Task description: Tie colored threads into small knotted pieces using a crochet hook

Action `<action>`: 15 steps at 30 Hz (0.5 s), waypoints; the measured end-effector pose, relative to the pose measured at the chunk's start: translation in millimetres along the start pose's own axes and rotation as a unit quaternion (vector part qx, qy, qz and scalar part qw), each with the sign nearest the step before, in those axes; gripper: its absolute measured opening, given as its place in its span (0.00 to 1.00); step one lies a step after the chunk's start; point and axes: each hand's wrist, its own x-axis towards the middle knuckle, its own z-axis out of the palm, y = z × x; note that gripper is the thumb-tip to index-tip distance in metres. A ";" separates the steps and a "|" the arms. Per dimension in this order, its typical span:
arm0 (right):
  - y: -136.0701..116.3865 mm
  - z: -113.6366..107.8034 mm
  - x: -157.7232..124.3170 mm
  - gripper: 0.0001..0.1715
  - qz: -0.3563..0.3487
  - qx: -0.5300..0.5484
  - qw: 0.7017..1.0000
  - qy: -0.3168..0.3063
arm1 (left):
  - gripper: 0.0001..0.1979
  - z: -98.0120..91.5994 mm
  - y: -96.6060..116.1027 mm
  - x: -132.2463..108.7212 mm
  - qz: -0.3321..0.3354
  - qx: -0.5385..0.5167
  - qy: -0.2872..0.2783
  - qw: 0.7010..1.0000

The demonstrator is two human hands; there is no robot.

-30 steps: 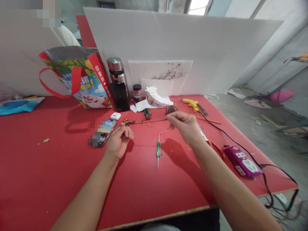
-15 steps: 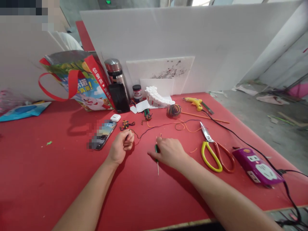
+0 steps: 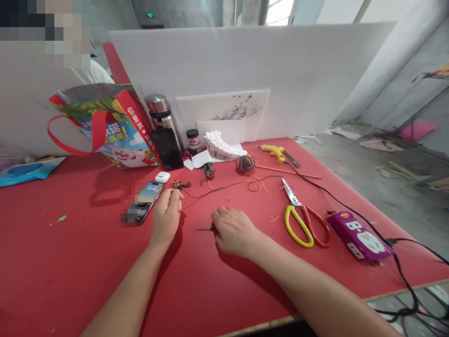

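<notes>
A red worktop (image 3: 105, 276) is stretching out beneath your forearms, and a large white board (image 3: 308, 70) is standing along its far side. A printed bag (image 3: 117, 138) is sitting at the back left. Over on your right, a purple power strip (image 3: 361, 236) is resting near the edge, with scissors (image 3: 295, 201) lying beside it, their blades pointing away from you.

Your right grip (image 3: 234, 230) is clamping a green-handled tool (image 3: 212, 228) near the middle of the worktop; your fingers are covering most of it, and its thin metal shaft is pointing left. Your left grip (image 3: 166, 216) is keeping its fingers together; I cannot tell whether they are pinching anything. Just left of it, a lit phone (image 3: 150, 197) is lying face up. Farther back, a yarn ball (image 3: 246, 163) is sitting behind a loose strand (image 3: 224, 187). A small knotted piece (image 3: 177, 184) is lying right at your left fingertips.
</notes>
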 end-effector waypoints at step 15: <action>60.9 -20.6 101.6 0.25 0.045 0.086 0.971 0.217 | 0.26 9.3 -12.3 2.0 0.062 0.038 -0.232 0.970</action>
